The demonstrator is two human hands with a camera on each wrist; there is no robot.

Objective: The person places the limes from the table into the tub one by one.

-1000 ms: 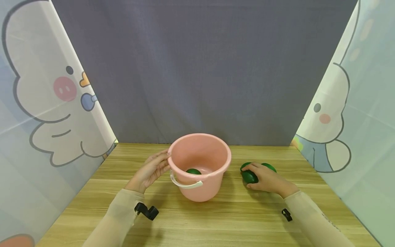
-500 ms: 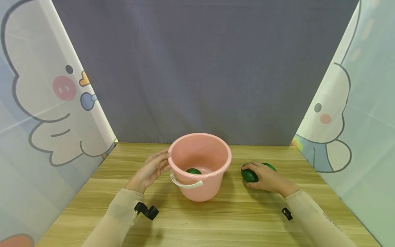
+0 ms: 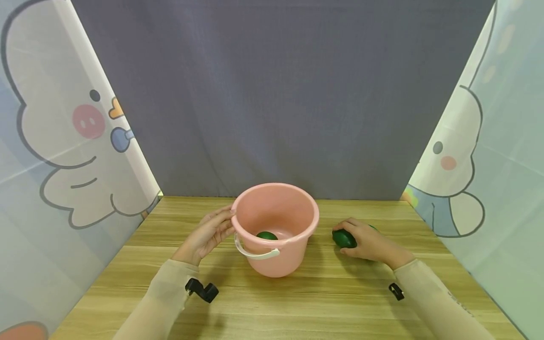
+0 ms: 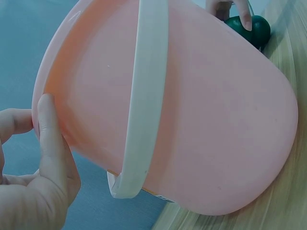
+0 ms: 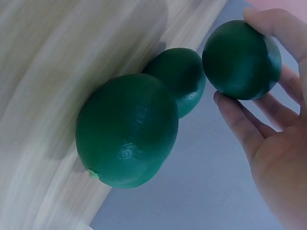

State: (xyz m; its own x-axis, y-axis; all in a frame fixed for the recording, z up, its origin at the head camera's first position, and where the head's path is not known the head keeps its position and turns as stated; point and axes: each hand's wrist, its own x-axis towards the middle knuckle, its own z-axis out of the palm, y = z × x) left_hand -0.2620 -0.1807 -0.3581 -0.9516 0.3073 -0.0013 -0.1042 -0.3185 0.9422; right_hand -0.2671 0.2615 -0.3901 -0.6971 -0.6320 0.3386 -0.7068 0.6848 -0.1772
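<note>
In the head view a pink bucket (image 3: 276, 259) with a white handle (image 3: 257, 255) stands on the table. One green lime (image 3: 267, 235) lies inside it. My left hand (image 3: 211, 232) holds the bucket's rim at the left; in the left wrist view the thumb (image 4: 49, 139) presses just below the rim. To the right of the bucket, my right hand (image 3: 365, 243) grips another lime (image 5: 241, 60) between thumb and fingers. Beside it in the right wrist view, a large-looking lime (image 5: 127, 132) and a further lime (image 5: 177, 76) rest on the table, mostly hidden by the hand in the head view.
The wooden table (image 3: 297, 307) ends at a dark grey curtain (image 3: 280, 94) behind the bucket. Cartoon-printed cloths (image 3: 85, 189) hang along both sides. A black wrist mount (image 3: 202, 290) sits on the left forearm.
My right hand has closed round the front lime and risen slightly. It now covers more of the lime behind. The left hand and the bucket stay in place.
</note>
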